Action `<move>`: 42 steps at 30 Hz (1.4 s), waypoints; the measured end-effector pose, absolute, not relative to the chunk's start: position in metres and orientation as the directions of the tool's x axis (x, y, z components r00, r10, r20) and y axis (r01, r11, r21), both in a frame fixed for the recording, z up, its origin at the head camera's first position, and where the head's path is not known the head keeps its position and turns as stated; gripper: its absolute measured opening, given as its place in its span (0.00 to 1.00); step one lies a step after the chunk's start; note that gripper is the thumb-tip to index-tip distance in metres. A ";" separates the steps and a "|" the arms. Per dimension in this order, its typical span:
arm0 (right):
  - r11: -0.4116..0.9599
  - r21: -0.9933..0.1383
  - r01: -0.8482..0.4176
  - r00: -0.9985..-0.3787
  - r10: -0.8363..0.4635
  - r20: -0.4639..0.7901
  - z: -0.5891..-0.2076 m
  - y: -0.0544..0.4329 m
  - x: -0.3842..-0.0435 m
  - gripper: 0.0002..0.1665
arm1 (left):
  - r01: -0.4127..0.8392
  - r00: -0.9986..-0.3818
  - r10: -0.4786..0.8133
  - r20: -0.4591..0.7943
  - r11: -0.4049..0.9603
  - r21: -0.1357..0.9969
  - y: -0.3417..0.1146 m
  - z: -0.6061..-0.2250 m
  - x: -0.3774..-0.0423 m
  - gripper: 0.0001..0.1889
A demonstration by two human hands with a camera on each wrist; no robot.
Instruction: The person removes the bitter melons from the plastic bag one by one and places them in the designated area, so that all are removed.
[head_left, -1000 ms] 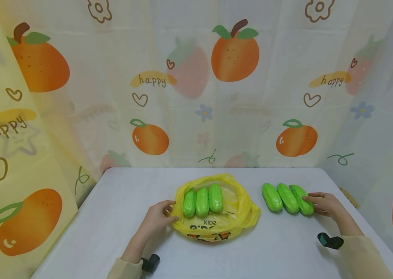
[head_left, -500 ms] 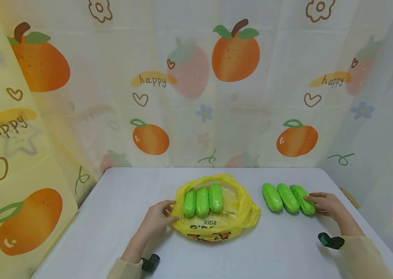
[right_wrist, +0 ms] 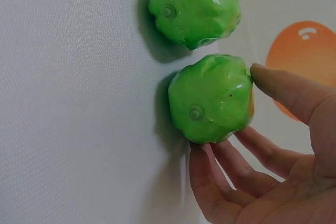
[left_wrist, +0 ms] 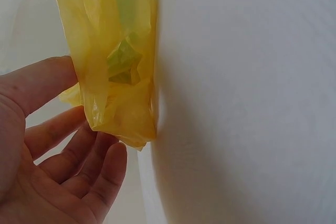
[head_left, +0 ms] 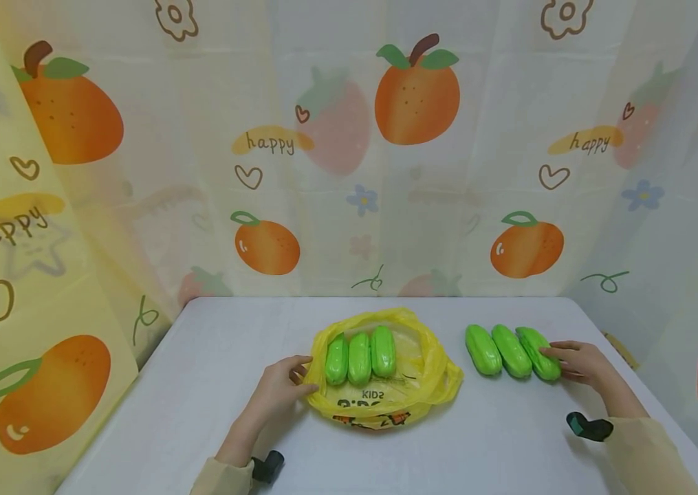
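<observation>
A yellow plastic bag [head_left: 429, 368], its mouth spread wide, lies mid-table. Three shiny green cucumber-shaped vegetables [head_left: 359, 359] lie side by side inside it. My left hand [head_left: 277, 385] holds the bag's left side, the thumb apart from the curled fingers; the thumb and index tips are partly hidden by the film in the left wrist view. To the right, two like vegetables [head_left: 511, 352] lie slanted beside a third green vegetable [right_wrist: 212, 100]. Around this outermost one my right hand [head_left: 580, 364] curls, thumb on one side and fingers on the other; it sits by the tabletop.
A white-covered table [head_left: 497, 440] carries everything, its far edge against a fruit-printed curtain [head_left: 336, 227]. More printed curtain hangs at the left and right. Dark wrist devices [head_left: 589, 427] sit at both cuffs. A small tan object [head_left: 621, 349] shows beyond the table's right edge.
The outermost green vegetable and my right hand have shifted very slightly to the right, opening a small gap to its neighbour. My left hand and the bag have stayed put.
</observation>
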State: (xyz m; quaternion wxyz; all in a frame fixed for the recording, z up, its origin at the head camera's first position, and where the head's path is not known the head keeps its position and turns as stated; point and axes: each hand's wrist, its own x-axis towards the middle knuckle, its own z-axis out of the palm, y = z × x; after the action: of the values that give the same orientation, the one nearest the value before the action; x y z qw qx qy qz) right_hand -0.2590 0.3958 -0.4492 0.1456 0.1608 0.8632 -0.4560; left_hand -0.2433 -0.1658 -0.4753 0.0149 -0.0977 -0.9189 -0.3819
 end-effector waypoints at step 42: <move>0.627 -0.734 0.261 -0.960 0.088 -0.265 -0.412 0.380 -0.234 0.48 | 0.178 -0.982 0.167 0.084 0.696 0.695 -0.166 -0.474 -0.242 0.28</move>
State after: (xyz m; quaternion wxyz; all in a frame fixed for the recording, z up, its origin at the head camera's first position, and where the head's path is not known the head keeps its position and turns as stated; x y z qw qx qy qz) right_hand -0.2344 0.3796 -0.4119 0.1023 0.0974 0.8960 -0.4209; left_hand -0.2424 -0.1656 -0.4742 0.0073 -0.0936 -0.9209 -0.3783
